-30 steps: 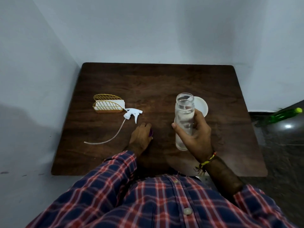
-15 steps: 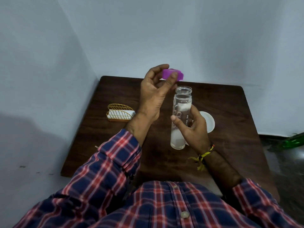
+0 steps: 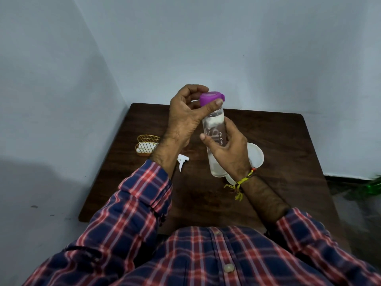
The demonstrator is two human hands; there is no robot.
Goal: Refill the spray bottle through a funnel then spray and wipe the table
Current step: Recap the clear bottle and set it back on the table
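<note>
Head view shows the left hand [image 3: 186, 118] with fingers curled round the purple cap [image 3: 211, 98], thumb pressed on its near edge, the cap sitting on the mouth of the clear bottle [image 3: 214, 137]. The right hand [image 3: 228, 153] wraps the bottle's lower body, held up above the desk [image 3: 278, 145] and tilted slightly; its fingers cover much of the bottle's right side, and the printing on it is only partly legible. Behind that hand a white round funnel [image 3: 256, 156] lies on the desk, mostly hidden, with another white piece just showing beneath the wrist. The white sprayer head [image 3: 182, 161] is largely covered by the left forearm; its tube cannot be seen. Further left, a gold wire holder [image 3: 145, 146] with something white inside is partly cut off by the same arm. At the right edge a green object [image 3: 373, 185] on the floor is blurred. Half a second ago the cap was held in the air above the open bottle mouth; now it rests on the mouth, and the bottle has been raised.
</note>
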